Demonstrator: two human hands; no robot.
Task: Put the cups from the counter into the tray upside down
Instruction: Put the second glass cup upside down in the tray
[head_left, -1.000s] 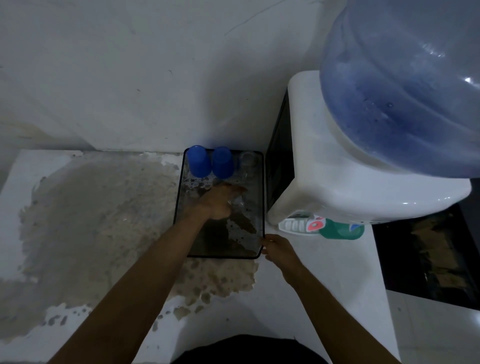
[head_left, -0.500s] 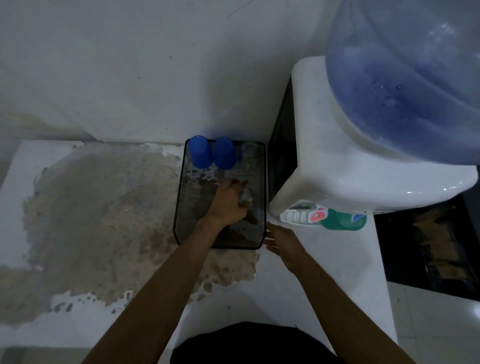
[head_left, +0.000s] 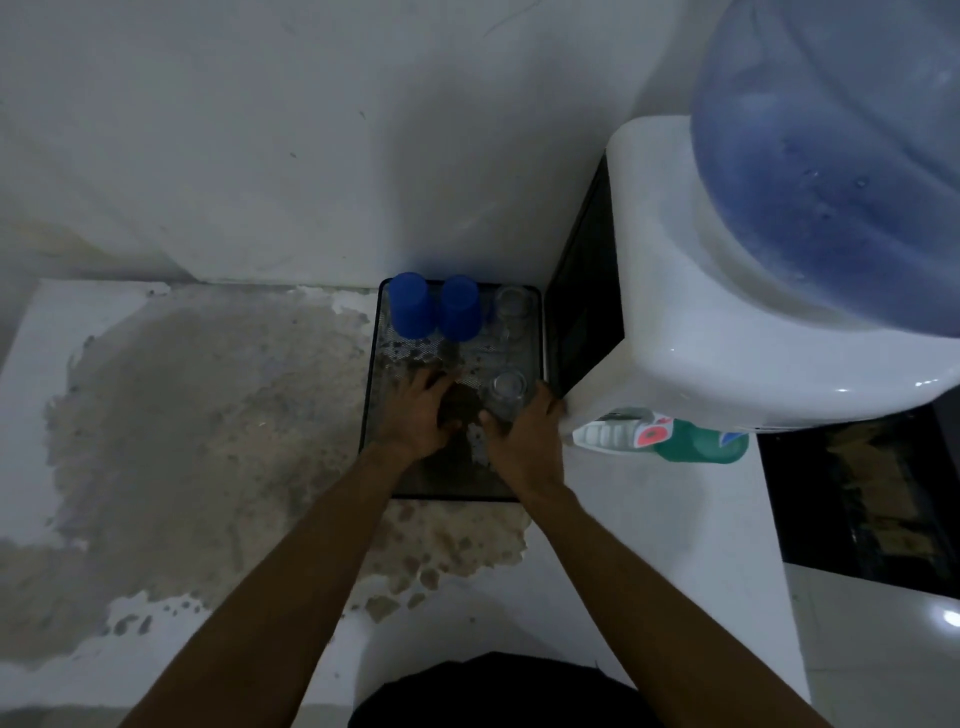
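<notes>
I saw the clear glass (head_left: 505, 396) standing base-up in the tray (head_left: 371, 395) at frame centre, its long axis vertical. My right hand (head_left: 524, 441) curled its fingers round the glass. My left hand (head_left: 418, 415) lay flat on the mesh beside it, fingers spread. Two blue cups (head_left: 435, 306) stood inverted along the tray's upper edge, next to a second clear glass (head_left: 511, 312).

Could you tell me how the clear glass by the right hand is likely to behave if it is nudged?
The clear glass looks rigid and breakable, so it probably needs gentle handling. It seems to stand inverted on the tray, taller than wide, so a sideways push might tip it. The right hand touches it; its smooth wall may be slippery.
</notes>
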